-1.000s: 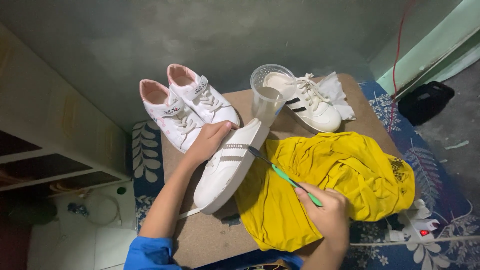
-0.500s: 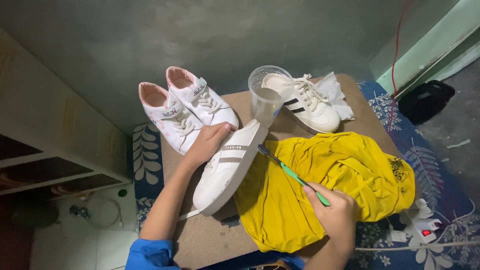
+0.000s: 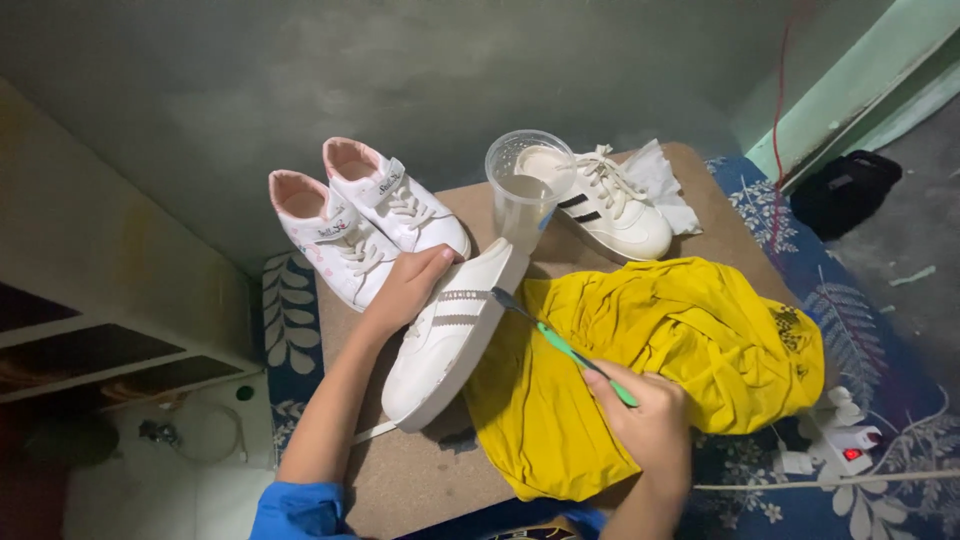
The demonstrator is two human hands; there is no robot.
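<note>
White leather makes up the sneaker [image 3: 450, 335] that the left hand [image 3: 408, 290] pins on its side, the grip closed over the upper near the heel end, the sole turned toward the yellow cloth [image 3: 650, 370]. Its long axis runs from the toe, low and toward the person, up to the heel by the clear plastic cup [image 3: 525, 195]. Left of that grip, a pink-lined pair of small white shoes [image 3: 365, 220] stands on the desk [image 3: 410, 470]. Right of it, the right hand [image 3: 645, 425] has its grip wrapped shut around the green handle of a toothbrush [image 3: 560, 345]; the bristle head points up and left and meets the sneaker's side just beside the grey stripes. Beyond the cup sits a black-striped sneaker [image 3: 610, 205].
</note>
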